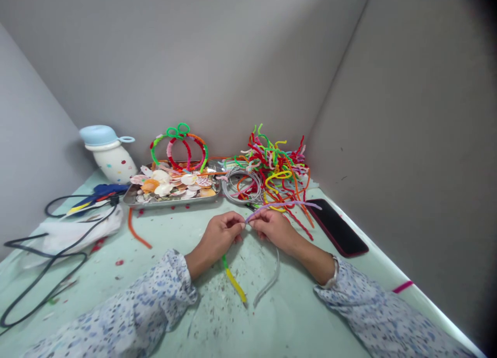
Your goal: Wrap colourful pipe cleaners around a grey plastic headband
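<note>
My left hand [222,234] is closed in a pinch, and a wire's green and yellow pipe-cleaner-wrapped end [236,287] hangs out below it. Close beside it, my right hand [275,229] pinches a purple pipe cleaner [297,204], whose free end stretches to the right over the phone's corner. The purple strand reaches the fingertips of both hands, where the fingers hide how it meets the wire. From under the right hand, a bare grey wire end [272,283] curves down toward the table.
Behind my hands lie a coil of grey wire [241,186] and a heap of coloured pipe cleaners [274,158]. A metal tray [173,202] holds shells, with wrapped rings [186,151] above. A bottle [112,161], black cable [46,259] and phone [337,228] flank them.
</note>
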`<state>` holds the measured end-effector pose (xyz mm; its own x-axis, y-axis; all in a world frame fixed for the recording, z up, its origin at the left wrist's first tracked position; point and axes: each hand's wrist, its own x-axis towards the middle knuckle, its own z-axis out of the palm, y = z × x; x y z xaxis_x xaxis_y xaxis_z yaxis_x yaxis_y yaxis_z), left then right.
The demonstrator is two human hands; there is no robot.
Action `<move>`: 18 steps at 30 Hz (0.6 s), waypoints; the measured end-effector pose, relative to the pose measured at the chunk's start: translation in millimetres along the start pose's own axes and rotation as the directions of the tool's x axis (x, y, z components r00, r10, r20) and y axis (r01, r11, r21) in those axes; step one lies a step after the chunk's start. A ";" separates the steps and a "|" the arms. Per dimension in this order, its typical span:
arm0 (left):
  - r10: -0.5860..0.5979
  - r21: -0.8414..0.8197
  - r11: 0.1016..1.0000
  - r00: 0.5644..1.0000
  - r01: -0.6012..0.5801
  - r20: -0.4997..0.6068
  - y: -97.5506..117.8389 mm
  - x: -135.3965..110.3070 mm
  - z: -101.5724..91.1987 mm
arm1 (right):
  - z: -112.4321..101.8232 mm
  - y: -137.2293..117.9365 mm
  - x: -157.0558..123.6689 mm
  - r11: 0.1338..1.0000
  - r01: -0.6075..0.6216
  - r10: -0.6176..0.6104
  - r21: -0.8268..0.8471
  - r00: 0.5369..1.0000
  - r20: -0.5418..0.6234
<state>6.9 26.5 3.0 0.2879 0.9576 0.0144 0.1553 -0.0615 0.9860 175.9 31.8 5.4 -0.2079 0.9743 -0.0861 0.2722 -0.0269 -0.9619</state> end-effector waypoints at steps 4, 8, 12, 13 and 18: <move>-0.003 -0.008 1.000 1.000 0.003 -0.018 0.5 -1.8 1.5 | -0.9 -1.0 -1.5 1.000 -0.005 0.005 0.005 1.000 -0.006; -0.031 -0.023 0.999 0.999 0.030 -0.035 -0.3 -1.8 3.5 | -1.3 -2.5 -2.4 1.000 -0.007 0.007 0.017 1.000 -0.005; -0.047 -0.065 0.997 0.998 0.045 -0.041 -1.0 -1.4 4.2 | -1.5 -1.3 -2.5 1.000 -0.007 0.006 0.023 1.000 0.008; -0.044 -0.073 0.996 0.998 0.042 -0.036 -1.0 -1.5 4.0 | -1.6 -1.0 -2.6 1.000 -0.004 0.003 0.027 1.000 0.015; -0.035 -0.118 0.992 0.999 0.035 0.000 -1.4 -1.6 1.9 | -1.4 -0.5 -2.4 1.000 0.003 -0.003 0.010 1.000 0.021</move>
<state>8.1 24.5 1.3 0.2817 0.9593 -0.0204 0.0530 0.0056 0.9986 177.6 29.8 6.4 -0.2281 0.9696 -0.0884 0.2620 -0.0263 -0.9647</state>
